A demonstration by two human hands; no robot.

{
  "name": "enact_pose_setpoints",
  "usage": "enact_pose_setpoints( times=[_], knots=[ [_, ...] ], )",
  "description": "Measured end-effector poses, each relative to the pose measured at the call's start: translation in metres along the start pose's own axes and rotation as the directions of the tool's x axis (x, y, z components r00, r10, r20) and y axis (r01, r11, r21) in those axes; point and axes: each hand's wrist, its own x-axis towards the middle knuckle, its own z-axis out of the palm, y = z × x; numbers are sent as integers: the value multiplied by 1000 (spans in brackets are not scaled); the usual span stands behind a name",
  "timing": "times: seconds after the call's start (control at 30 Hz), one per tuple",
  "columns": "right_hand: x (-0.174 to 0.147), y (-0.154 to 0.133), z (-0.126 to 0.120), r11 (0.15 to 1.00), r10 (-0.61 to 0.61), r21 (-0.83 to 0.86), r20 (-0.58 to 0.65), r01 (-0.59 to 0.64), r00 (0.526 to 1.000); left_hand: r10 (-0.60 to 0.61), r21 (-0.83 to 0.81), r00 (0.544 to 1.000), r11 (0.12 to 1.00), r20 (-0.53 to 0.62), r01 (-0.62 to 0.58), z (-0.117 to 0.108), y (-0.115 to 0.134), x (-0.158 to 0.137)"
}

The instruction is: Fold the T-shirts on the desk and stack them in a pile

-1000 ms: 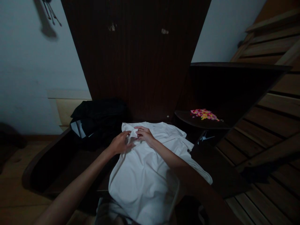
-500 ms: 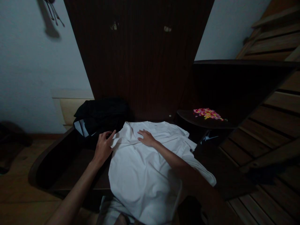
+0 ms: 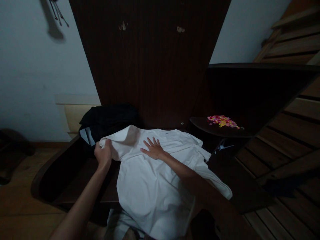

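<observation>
A white short-sleeved shirt (image 3: 147, 180) lies spread over a dark wooden bench, its lower end hanging over the front edge towards me. At the end of its left sleeve, my left hand (image 3: 103, 154) is closed on the cloth and holds it out to the left. My right hand (image 3: 153, 149) rests flat on the upper part of the shirt, fingers spread. Soft creases run across the cloth around that palm, and the right sleeve lies loosely folded.
Black folded cloth (image 3: 107, 120) lies on the bench (image 3: 72, 181) at the back left. To the right, a dark shelf (image 3: 200, 125) bears a heap of small pink and yellow pieces (image 3: 223, 121). A dark wooden panel (image 3: 152, 73) rises behind, with wooden slats (image 3: 295, 133) at the far right.
My left hand has closed on the sleeve end and drawn it out leftward, opening the sleeve. My right hand stays on the shirt, its fingers now spread wider.
</observation>
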Motion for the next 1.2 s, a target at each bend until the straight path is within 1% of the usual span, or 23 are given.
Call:
enact_pose_setpoints(
  times=[0.03, 0.1, 0.2, 0.27, 0.33, 0.37, 0.43, 0.47, 0.5, 0.53, 0.57, 0.6, 0.63, 0.67, 0.7, 0.73, 0.8, 0.83, 0.87, 0.93, 1.03, 1.13, 1.2],
  knots=[
    [0, 0, 1, 1000, 8, -1, -5, -8, 1000, -74, -53, 996, 996, -42, 72, 2, -3, 3],
    [-1, 0, 2, 1000, 11, -5, -6, -11, 1000, -150, -126, 984, 982, -93, 138, 4, -9, 8],
    [-2, 0, 2, 1000, -5, -7, 8, 6, 1000, -160, -141, 980, 980, -121, 142, 4, -11, 12],
    [0, -3, 3, 1000, -17, -3, 17, 17, 1000, -149, -123, 982, 983, -112, 135, 1, -5, 13],
    [3, -8, 4, 1000, -25, 2, 23, 25, 999, -118, -103, 986, 989, -118, 106, -3, 7, 13],
    [5, -12, 4, 1000, -27, 4, 23, 27, 999, -78, -90, 988, 994, -131, 66, -4, 14, 12],
    [9, -18, 5, 1000, -27, 4, 20, 27, 999, 97, -45, 984, 993, -150, -105, -8, 28, 7],
    [12, -20, 5, 1000, -26, 3, 20, 26, 999, 226, -8, 962, 973, -155, -230, -9, 35, 3],
    [15, -22, 5, 1000, -27, 3, 18, 27, 999, 364, 33, 920, 931, -147, -363, -8, 40, -3],
    [17, -22, 5, 1000, -31, 5, 16, 31, 999, 495, 69, 861, 869, -120, -490, -7, 45, -10],
    [20, -22, 5, 999, -37, 10, 14, 36, 999, 608, 92, 791, 793, -60, -603, -5, 48, -18],
    [23, -20, 4, 999, -46, 20, 9, 46, 999, 696, 92, 717, 713, 34, -695, -1, 50, -28],
    [25, -18, 3, 997, -63, 35, 1, 63, 998, 749, 63, 643, 642, 163, -764, 4, 51, -38],
    [28, -14, 1, 995, -84, 58, -7, 84, 996, 765, 5, 558, 588, 320, -809, 11, 51, -49],
    [30, -10, -1, 990, -105, 88, -15, 106, 994, 745, -67, 468, 561, 474, -825, 19, 51, -59],
    [31, -5, -3, 985, -120, 123, -22, 122, 992, 689, -108, 415, 580, 595, -808, 27, 49, -69],
    [32, 7, -8, 973, -123, 189, -51, 130, 991, 523, -57, 424, 676, 740, -734, 45, 44, -85],
    [31, 14, -11, 971, -108, 207, -72, 121, 992, 443, 0, 425, 692, 790, -722, 53, 41, -90],
    [29, 21, -15, 973, -88, 206, -92, 106, 992, 372, 66, 432, 691, 821, -720, 60, 36, -94],
    [22, 38, -22, 987, -52, 148, -122, 70, 991, 272, 179, 443, 646, 854, -742, 70, 27, -94],
    [6, 65, -33, 999, 31, -9, -114, -32, 993, 219, 232, 441, 608, 870, -759, 77, 14, -83],
    [-12, 91, -44, 974, 191, -107, -92, -200, 977, 225, 162, 388, 645, 894, -746, 79, 4, -64],
    [-24, 106, -51, 946, 293, -128, -67, -299, 954, 245, 119, 376, 678, 893, -725, 80, -1, -52]
  ],
)
